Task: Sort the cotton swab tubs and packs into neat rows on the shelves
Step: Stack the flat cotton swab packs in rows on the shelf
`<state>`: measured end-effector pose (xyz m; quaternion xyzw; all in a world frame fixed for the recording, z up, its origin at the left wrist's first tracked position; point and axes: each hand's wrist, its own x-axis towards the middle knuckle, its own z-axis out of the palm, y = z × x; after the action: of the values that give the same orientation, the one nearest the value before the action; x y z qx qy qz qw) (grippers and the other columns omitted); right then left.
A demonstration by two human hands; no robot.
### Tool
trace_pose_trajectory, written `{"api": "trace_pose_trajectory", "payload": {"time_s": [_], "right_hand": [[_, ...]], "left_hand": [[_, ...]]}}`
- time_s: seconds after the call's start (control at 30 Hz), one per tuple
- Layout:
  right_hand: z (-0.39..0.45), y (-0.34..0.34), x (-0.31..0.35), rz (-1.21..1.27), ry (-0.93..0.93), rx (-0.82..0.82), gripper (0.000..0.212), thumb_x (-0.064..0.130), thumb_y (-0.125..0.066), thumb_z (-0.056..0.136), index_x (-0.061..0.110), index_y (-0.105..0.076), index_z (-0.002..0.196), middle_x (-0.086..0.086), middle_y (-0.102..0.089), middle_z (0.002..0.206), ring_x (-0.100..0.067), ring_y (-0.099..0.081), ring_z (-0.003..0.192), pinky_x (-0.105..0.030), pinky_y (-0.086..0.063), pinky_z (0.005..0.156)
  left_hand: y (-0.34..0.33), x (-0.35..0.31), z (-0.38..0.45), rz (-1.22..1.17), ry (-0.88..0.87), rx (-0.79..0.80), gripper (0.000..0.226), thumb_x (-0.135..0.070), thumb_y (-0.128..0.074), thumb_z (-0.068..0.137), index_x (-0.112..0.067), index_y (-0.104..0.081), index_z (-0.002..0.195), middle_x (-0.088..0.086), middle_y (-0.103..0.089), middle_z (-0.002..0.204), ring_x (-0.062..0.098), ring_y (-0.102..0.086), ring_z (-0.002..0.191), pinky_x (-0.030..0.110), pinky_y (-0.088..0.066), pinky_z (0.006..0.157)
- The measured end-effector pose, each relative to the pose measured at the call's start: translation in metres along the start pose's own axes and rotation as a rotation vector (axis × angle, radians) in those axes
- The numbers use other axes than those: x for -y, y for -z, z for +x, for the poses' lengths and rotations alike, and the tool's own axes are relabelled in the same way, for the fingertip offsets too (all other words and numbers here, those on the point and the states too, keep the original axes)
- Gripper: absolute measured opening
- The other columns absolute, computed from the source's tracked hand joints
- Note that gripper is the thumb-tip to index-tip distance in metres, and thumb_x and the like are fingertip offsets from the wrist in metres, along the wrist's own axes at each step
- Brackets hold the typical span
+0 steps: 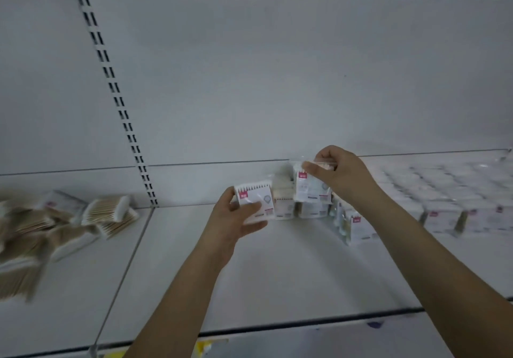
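Your left hand (pixel 236 213) grips a white rectangular cotton swab pack (pixel 254 201) with a small red label patch at its top corner; the printing on it is too blurred to read, and the thumb lies across its front with the fingers curled behind, holding it upright just above the white metal shelf (pixel 277 269). Your right hand (pixel 341 174) reaches further back and higher, knuckles up, pinching the top of a second clear-wrapped swab pack (pixel 309 188) with the same red patch, which hangs above the small cluster of standing packs (pixel 294 208) near the back panel. Both forearms stretch forward from the bottom edge. To the right, a blurred row of white packs (pixel 455 208) with red marks runs along the shelf. On the neighbouring shelf to the left lies a loose heap of wooden-stick swab packs (pixel 55 224), tilted over one another
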<state>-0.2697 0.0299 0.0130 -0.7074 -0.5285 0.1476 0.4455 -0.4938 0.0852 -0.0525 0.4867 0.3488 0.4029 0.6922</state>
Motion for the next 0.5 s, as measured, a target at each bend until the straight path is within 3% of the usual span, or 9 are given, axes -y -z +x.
{"api": "trace_pose_trajectory", "payload": {"time_s": [0.1,0.17,0.27,0.4,0.5], "right_hand": [[0.004,0.006,-0.013,-0.087,0.022,0.024,0.023,0.041,-0.074,0.085,0.023,-0.066,0.095,0.01,-0.067,0.096,0.002,-0.059,0.073,-0.003,-0.04,0.057],[0.005,0.01,-0.017,-0.143,0.076,0.089,0.019,0.039,-0.075,0.084,0.026,-0.067,0.097,0.013,-0.068,0.098,0.006,-0.059,0.085,-0.001,-0.04,0.063],[0.007,0.013,-0.024,-0.293,0.176,0.21,0.021,0.038,-0.074,0.086,0.028,-0.065,0.102,0.017,-0.065,0.1,0.003,-0.058,0.093,-0.007,-0.043,0.074],[0.01,0.01,-0.039,-0.544,0.224,0.288,0.025,0.038,-0.07,0.089,0.029,-0.055,0.107,0.012,-0.061,0.105,-0.011,-0.057,0.097,-0.03,-0.049,0.082],[0.014,0.006,-0.053,-0.796,0.331,0.256,0.027,0.044,-0.069,0.088,0.026,-0.057,0.105,0.008,-0.058,0.106,-0.011,-0.046,0.096,-0.028,-0.039,0.077]], "left_hand": [[-0.008,0.007,0.007,0.118,-0.02,-0.012,0.022,-0.014,-0.067,0.094,-0.011,-0.062,0.116,0.007,-0.074,0.109,0.023,-0.073,0.098,0.042,-0.06,0.086],[-0.01,0.013,0.012,0.275,-0.082,-0.007,0.018,-0.022,-0.068,0.094,-0.018,-0.066,0.111,0.0,-0.075,0.106,0.018,-0.071,0.1,0.036,-0.057,0.091],[-0.012,0.021,0.017,0.459,-0.149,-0.038,0.013,-0.027,-0.072,0.091,-0.022,-0.069,0.102,-0.006,-0.074,0.097,0.01,-0.065,0.089,0.021,-0.051,0.078],[-0.014,0.034,0.028,0.649,-0.245,-0.072,0.018,-0.022,-0.075,0.087,-0.022,-0.068,0.103,-0.002,-0.07,0.095,0.007,-0.062,0.085,0.013,-0.047,0.075],[-0.016,0.04,0.033,0.7,-0.274,-0.146,0.026,-0.016,-0.079,0.082,-0.023,-0.059,0.097,-0.008,-0.068,0.089,0.0,-0.062,0.08,0.008,-0.046,0.07]]}}
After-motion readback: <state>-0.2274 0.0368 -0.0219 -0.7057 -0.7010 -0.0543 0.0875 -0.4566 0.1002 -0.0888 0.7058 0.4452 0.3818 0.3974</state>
